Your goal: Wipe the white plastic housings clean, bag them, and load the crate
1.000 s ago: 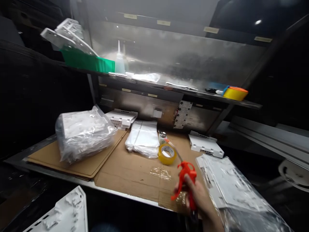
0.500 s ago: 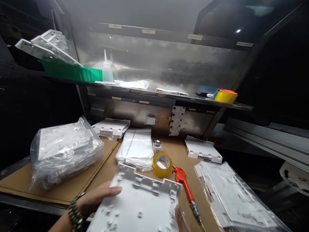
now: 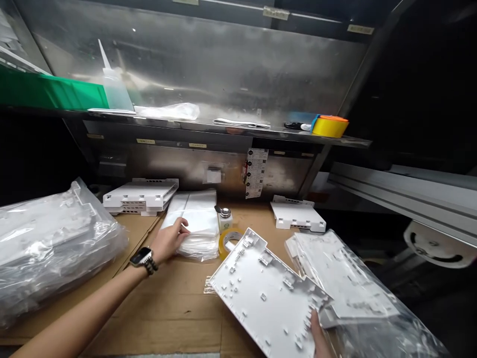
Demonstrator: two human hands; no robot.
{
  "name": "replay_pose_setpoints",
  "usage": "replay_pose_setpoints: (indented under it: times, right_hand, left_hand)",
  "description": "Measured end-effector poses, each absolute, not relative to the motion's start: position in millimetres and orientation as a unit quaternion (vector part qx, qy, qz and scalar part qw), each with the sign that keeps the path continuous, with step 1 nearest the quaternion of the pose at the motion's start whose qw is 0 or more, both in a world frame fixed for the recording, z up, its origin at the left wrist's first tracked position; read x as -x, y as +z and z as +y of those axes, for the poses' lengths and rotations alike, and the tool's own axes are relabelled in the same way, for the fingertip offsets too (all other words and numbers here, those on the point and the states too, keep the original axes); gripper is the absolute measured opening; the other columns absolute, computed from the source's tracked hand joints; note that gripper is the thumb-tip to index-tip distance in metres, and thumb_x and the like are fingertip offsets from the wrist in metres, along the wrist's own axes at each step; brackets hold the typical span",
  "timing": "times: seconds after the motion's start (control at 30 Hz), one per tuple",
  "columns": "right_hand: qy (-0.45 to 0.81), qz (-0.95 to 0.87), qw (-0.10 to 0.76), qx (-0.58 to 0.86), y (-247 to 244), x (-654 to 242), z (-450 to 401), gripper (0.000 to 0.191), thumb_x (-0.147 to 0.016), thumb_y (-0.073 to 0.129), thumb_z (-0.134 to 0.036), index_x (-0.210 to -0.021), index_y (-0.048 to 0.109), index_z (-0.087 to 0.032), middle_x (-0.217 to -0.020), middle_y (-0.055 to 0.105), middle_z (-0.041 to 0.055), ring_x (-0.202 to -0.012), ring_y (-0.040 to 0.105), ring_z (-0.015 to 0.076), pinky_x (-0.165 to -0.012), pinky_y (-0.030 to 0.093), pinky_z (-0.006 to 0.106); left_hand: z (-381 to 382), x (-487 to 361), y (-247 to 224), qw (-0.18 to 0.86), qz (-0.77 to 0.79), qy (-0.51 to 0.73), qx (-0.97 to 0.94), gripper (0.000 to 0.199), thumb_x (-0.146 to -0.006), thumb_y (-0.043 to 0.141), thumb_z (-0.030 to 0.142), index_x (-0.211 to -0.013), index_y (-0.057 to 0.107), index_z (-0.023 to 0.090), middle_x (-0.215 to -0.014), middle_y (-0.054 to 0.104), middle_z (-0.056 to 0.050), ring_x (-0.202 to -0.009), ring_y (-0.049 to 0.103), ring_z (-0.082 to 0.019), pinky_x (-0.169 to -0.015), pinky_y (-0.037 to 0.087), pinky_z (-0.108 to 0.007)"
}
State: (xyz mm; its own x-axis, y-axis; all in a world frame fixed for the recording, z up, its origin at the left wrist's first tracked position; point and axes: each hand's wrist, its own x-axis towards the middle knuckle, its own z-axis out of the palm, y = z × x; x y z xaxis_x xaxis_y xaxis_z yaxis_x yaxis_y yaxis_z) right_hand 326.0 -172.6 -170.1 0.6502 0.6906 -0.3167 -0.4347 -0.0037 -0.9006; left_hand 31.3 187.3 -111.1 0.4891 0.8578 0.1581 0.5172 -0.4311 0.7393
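A white plastic panel [image 3: 266,298] with small raised clips is tilted over the cardboard surface, its right edge gripped by my right hand [image 3: 321,338]. At the left edge of a stack of clear plastic bags [image 3: 196,214], my left hand [image 3: 169,241] has its thumb and fingers pinched together on the top bag. A watch and a beaded bracelet circle my left wrist. Behind the panel, a roll of yellow tape [image 3: 224,243] is partly covered. Beside the bags stands a small bottle with a metal top [image 3: 225,219].
Bagged white panels lie at the left [image 3: 48,233] and right [image 3: 350,278]. White housings sit at the back left [image 3: 143,195] and back right [image 3: 298,216]. A metal shelf [image 3: 238,130] above bears a green bin [image 3: 70,92], a squeeze bottle [image 3: 117,92] and a yellow roll [image 3: 330,127].
My left hand has let go of the panel and moved onto the bag stack. The panel has shifted right and turned in my right hand. The view has moved, and the red tool is out of sight.
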Motion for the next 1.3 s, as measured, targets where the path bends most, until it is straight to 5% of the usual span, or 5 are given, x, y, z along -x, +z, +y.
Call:
replay_pose_setpoints:
  times: [0.23,0.53,0.73,0.97,1.3]
  right_hand:
    - [0.412,-0.112,0.709,0.562,-179,-317,-162,0.082,-0.074,0.068,-0.076,-0.145,0.056,-0.038,-0.135,0.069,0.0029,-0.134,0.056,0.0391,-0.102,0.057,0.06]
    - [0.464,-0.042,0.72,0.514,-149,-307,-159,0.09,-0.086,0.055,-0.077,-0.156,0.04,-0.022,-0.134,0.069,0.0118,-0.127,0.064,0.0347,-0.102,0.056,0.055]
    - [0.43,-0.023,0.746,0.508,-143,-303,-160,0.093,-0.087,0.062,-0.069,-0.16,0.03,-0.021,-0.134,0.069,0.0118,-0.117,0.07,0.0319,-0.1,0.057,0.048]
    - [0.423,0.025,0.752,0.505,-148,-304,-157,0.103,-0.085,0.064,-0.071,-0.162,0.022,-0.016,-0.13,0.071,0.0149,-0.115,0.071,0.0342,-0.099,0.057,0.051]
    - [0.451,0.062,0.738,0.498,-158,-308,-163,0.103,-0.078,0.07,-0.073,-0.155,0.039,-0.013,-0.126,0.073,0.016,-0.121,0.067,0.0374,-0.104,0.053,0.056]
  left_hand:
    - [236,-17,-94,0.461,0.425,0.213,-0.749,0.02,-0.091,0.073,0.033,-0.09,0.063,0.015,-0.079,0.068,0.001,-0.072,0.068,-0.017,-0.071,0.058,-0.035]
    - [245,-17,-96,0.45,0.435,0.276,-0.73,0.018,-0.087,0.075,0.02,-0.096,0.061,0.016,-0.085,0.059,0.003,-0.066,0.057,-0.012,-0.061,0.052,-0.027]
    - [249,-15,-81,0.488,0.367,0.221,-0.761,0.026,-0.078,0.082,0.019,-0.097,0.064,0.015,-0.103,0.068,-0.004,-0.093,0.067,-0.021,-0.084,0.057,-0.04]
    - [234,-18,-85,0.404,0.381,0.201,-0.807,0.029,-0.082,0.081,0.028,-0.101,0.064,0.016,-0.101,0.069,-0.004,-0.083,0.067,-0.02,-0.079,0.057,-0.04]
    - [223,-24,-96,0.33,0.406,0.22,-0.824,0.025,-0.094,0.068,0.036,-0.108,0.065,0.016,-0.096,0.069,-0.004,-0.089,0.067,-0.022,-0.087,0.056,-0.045]
